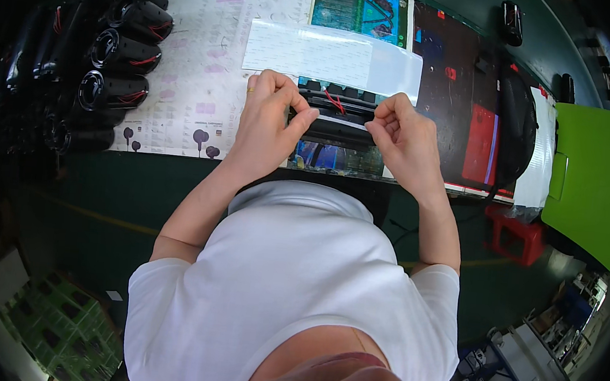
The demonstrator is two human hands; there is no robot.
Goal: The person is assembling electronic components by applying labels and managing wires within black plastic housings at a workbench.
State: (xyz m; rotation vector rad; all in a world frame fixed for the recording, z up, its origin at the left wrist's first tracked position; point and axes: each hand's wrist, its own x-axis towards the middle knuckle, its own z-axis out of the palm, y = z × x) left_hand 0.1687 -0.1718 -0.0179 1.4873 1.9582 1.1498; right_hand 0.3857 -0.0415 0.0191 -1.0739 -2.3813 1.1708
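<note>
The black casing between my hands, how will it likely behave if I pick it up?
The black casing looks like moulded plastic, so it will probably stay stiff. Its surface seems smooth, so it might slip a little. The thin red wires stick up loosely, so they may flop or snag. Its weight isn't clear.

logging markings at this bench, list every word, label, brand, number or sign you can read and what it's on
White earbud-printed table sheet: small print, too small to quote.
Pale sheet, upper middle: faint repeated marks, too small to read.
Blue-green printed panel: lettering too blurred to read.
Dark red-patched sheet: nothing legible.
Central black wired piece: no print visible.
</note>
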